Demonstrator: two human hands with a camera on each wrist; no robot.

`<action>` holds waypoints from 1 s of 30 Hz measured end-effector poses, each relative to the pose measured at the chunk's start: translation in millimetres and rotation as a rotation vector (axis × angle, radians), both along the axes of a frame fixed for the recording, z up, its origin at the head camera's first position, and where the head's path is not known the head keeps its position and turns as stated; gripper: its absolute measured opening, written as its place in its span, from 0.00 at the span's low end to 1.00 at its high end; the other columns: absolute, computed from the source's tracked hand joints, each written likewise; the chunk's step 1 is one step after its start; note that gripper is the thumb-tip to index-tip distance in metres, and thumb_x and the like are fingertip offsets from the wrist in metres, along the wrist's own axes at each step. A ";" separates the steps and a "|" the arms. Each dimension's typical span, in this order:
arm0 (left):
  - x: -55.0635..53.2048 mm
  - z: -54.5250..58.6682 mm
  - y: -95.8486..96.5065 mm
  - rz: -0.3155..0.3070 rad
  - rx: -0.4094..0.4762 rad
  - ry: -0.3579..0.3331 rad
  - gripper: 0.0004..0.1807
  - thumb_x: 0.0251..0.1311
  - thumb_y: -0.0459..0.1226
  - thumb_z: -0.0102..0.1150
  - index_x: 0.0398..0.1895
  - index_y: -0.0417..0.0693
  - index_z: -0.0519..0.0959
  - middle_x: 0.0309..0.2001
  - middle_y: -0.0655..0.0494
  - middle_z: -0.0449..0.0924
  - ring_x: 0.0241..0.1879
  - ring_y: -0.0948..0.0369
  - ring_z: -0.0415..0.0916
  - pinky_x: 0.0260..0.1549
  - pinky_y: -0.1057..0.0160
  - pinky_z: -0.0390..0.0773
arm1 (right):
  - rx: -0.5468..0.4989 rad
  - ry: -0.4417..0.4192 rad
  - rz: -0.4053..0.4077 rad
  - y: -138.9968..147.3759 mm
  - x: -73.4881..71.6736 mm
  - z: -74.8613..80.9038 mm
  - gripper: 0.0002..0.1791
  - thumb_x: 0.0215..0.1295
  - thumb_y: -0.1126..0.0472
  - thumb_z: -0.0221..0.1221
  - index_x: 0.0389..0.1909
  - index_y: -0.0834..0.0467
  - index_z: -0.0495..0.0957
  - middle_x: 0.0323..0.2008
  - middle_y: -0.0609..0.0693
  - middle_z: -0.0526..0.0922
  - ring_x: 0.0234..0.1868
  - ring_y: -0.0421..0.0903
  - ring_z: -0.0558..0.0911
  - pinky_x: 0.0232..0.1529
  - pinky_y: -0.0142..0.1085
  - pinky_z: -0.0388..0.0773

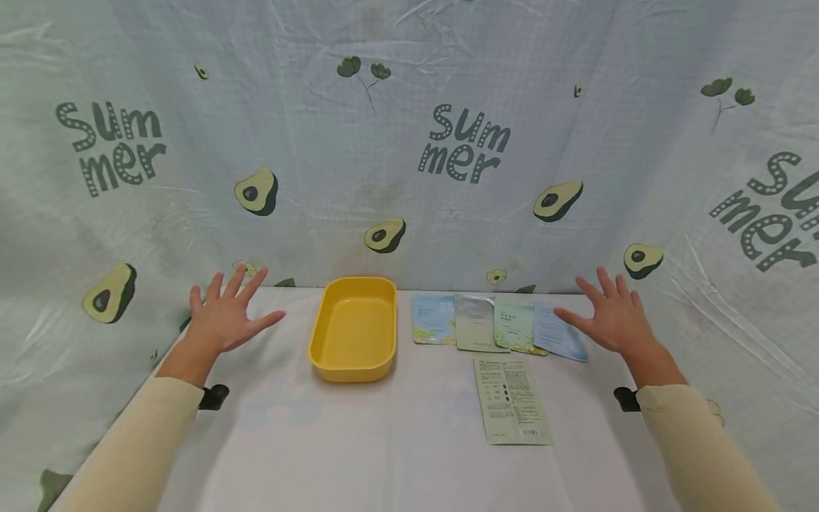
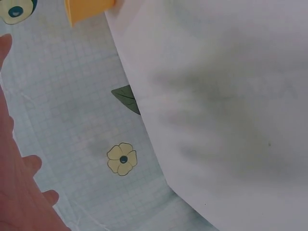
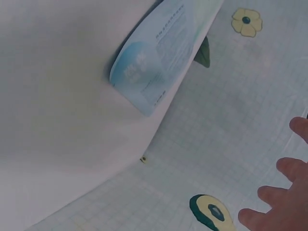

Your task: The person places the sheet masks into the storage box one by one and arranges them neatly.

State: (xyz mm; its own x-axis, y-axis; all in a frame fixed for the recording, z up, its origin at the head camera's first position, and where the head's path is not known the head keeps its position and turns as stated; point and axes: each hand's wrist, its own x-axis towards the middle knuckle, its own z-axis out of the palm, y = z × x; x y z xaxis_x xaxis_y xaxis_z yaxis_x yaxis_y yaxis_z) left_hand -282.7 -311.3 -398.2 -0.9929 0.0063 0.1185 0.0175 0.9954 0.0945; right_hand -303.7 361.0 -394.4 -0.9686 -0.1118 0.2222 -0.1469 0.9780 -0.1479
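My left hand (image 1: 224, 318) hovers with spread fingers over the table's left side, holding nothing. To its right stands a yellow plastic tray (image 1: 353, 373). My right hand (image 1: 616, 320), fingers also spread, is held above the table's right side beside a row of flat packets. That row has a blue packet (image 1: 434, 318), a silver-grey packet (image 1: 476, 324), a green packet (image 1: 517, 324) and a light-blue packet (image 1: 560, 333), partly overlapping. Nearer me lies a grey-green packet (image 1: 512, 402) with printed text. The right wrist view shows the light-blue packet (image 3: 151, 62) near the table edge.
A white table (image 1: 320, 448) carries these things. Around it hangs a pale cloth (image 1: 307, 142) printed with avocados, flowers and "summer" lettering, close behind the table's back edge and along both sides. Dark bands (image 1: 214, 397) sit at both wrists.
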 end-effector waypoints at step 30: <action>18.0 -31.5 24.9 -0.060 0.066 0.019 0.57 0.61 0.73 0.49 0.85 0.61 0.38 0.83 0.38 0.36 0.77 0.27 0.36 0.70 0.22 0.34 | -0.114 -0.018 0.045 -31.3 29.0 -27.1 0.52 0.65 0.29 0.58 0.77 0.61 0.61 0.80 0.69 0.47 0.77 0.77 0.49 0.68 0.76 0.55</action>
State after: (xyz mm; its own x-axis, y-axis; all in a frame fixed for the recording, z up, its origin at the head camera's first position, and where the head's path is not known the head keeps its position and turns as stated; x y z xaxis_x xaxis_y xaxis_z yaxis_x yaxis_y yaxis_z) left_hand -264.7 -286.3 -429.7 -0.9886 0.0573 0.1391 0.0794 0.9840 0.1593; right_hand -274.7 329.7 -421.5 -0.9672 -0.1299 0.2182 -0.1860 0.9474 -0.2606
